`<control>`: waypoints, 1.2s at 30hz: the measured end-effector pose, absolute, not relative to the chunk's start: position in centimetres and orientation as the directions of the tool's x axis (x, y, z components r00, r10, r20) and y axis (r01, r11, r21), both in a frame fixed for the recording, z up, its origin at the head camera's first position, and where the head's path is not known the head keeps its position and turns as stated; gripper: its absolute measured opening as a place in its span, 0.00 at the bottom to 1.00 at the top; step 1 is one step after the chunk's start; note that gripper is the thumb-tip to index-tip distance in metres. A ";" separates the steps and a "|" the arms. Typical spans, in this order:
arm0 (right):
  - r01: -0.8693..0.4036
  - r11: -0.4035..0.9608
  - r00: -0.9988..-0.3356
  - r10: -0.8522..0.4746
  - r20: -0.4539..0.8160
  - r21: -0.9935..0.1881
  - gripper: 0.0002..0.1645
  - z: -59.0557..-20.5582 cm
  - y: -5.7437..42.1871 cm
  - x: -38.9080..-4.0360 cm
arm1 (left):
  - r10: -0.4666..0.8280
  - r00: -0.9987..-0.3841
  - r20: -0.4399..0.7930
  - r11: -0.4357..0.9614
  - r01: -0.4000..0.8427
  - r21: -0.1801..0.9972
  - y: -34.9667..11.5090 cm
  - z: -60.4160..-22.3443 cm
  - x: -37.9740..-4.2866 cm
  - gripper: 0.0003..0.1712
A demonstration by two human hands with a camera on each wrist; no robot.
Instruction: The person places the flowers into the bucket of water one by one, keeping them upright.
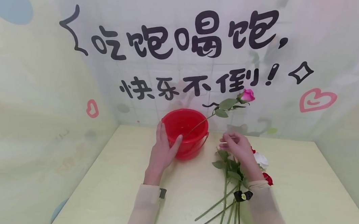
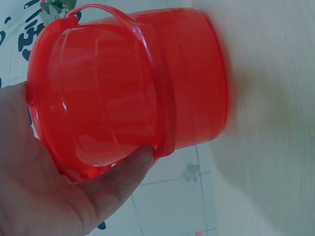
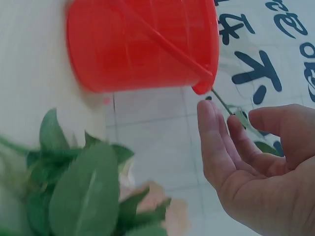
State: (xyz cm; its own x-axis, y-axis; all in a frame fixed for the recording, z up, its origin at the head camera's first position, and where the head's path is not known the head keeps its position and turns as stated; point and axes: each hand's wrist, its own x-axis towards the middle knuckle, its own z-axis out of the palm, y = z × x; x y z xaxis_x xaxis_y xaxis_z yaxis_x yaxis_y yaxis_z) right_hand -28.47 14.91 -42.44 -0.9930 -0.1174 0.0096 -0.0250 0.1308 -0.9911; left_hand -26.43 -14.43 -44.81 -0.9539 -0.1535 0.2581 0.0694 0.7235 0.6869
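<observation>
My left hand (image 1: pixel 161 148) holds the red plastic bucket (image 1: pixel 184 153) at its left, the thumb across the near side. In the left wrist view the thumb (image 2: pixel 123 172) lies along the bucket wall, while the other fingers are largely hidden. One pink rose (image 1: pixel 248 95) leans out of the bucket toward the back right, its stem inside. To the right, my right hand (image 1: pixel 238 146) is raised above the loose flowers with loosely bent fingers and nothing between them. Below it lies a bunch of long-stemmed flowers with green leaves (image 3: pixel 83 191), partly covered by the wrist.
Red (image 1: pixel 267 178) and white (image 1: pixel 260 160) blooms show beside the right forearm. Several cut stems (image 1: pixel 224 209) point toward the near edge of the pale table (image 1: pixel 108 189). A printed sheet with black lettering (image 1: pixel 201 35) stands behind the bucket.
</observation>
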 end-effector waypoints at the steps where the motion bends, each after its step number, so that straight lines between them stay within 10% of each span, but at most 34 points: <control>1: -0.013 0.123 -0.992 -0.126 -0.003 -0.992 0.28 -42.6 15.4 -28.1 | -0.152 -0.955 0.254 0.723 0.067 0.687 -14.4 -44.9 -26.5 0.64; 14: 0.092 0.187 -0.946 -0.289 -0.145 -0.978 0.28 -44.5 19.2 -23.0 | -0.144 -0.951 0.274 0.733 0.083 0.676 -14.4 -45.2 -27.1 0.63; 36: 0.123 0.310 -0.963 -0.193 -0.189 -0.943 0.27 -47.8 18.0 -20.7 | -0.143 -0.952 0.269 0.732 0.081 0.677 -14.3 -45.0 -27.0 0.63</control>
State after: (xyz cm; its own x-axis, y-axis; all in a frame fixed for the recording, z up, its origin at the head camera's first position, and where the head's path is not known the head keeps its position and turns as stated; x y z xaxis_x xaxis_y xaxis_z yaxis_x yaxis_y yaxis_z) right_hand -20.70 17.97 -47.77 -0.9627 -0.1934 -0.1891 0.1229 0.3104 -0.9426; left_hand -27.02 -14.28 -45.01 -0.9524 -0.1432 0.2691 0.0813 0.7315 0.6769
